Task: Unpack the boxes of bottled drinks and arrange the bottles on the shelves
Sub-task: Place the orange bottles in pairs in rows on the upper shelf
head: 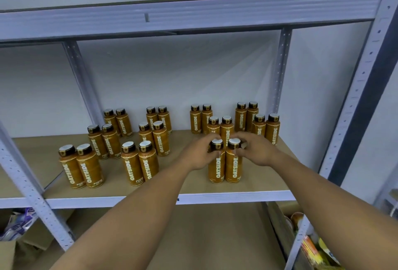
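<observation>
Our left hand [201, 154] grips the neck of one orange plastic OATSIDE bottle w/ black cap [216, 168], fingers curled round it. Our right hand [259, 151] pinches the cap of the twin orange bottle [233, 166], which touches the first. Both stand upright nr the front right of the brown board shelf [258, 180] in the grey metal rack [226, 197]. Other bottle pairs [131, 164] stand in rows to the left & behind.

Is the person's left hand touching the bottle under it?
Touching. Head view: the left hand curls its fingers round the neck of the left front bottle.
</observation>
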The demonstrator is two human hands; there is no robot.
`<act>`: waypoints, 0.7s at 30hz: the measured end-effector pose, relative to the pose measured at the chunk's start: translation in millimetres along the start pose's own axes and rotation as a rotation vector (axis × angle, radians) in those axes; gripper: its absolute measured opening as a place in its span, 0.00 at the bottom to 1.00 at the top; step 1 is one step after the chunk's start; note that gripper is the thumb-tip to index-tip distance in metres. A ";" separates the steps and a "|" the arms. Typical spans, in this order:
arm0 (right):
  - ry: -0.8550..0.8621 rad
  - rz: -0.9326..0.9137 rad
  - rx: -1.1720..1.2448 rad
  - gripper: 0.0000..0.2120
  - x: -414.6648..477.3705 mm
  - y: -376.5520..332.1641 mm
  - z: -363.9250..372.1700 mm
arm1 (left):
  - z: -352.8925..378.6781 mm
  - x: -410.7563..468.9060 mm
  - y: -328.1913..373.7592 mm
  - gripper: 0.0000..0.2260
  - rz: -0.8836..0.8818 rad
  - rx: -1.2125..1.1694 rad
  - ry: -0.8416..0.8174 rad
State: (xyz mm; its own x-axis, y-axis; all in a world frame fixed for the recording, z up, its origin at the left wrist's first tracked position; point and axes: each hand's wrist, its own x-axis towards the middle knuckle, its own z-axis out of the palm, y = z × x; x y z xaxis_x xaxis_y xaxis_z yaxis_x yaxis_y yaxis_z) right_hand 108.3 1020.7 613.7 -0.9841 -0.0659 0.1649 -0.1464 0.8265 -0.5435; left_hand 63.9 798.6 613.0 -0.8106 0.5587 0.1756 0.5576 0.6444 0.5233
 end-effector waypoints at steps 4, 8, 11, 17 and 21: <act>0.039 -0.005 0.007 0.22 -4.9 1.6 7.0 | 4.5 -3.9 -3.8 0.21 0.000 -0.045 0.023; 0.089 0.015 -0.016 0.24 -8.5 0.7 13.8 | 5.3 -9.4 -5.5 0.23 -0.010 -0.059 0.027; 0.110 0.021 -0.015 0.24 -9.4 -0.5 19.4 | 4.9 -12.4 -9.4 0.24 -0.009 -0.054 0.031; 0.127 -0.005 0.018 0.24 -4.6 -10.8 32.8 | -6.1 -20.1 -21.1 0.24 -0.034 -0.062 0.038; 0.140 -0.005 0.008 0.24 -0.2 -18.5 42.9 | -12.3 -25.1 -31.9 0.24 -0.031 -0.073 0.051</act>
State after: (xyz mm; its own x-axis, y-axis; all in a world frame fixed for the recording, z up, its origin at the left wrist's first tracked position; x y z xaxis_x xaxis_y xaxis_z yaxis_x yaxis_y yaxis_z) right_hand 106.9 981.5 588.4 -0.9600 0.0092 0.2800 -0.1522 0.8219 -0.5489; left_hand 64.3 757.6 602.1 -0.8362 0.5109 0.1994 0.5191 0.6199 0.5885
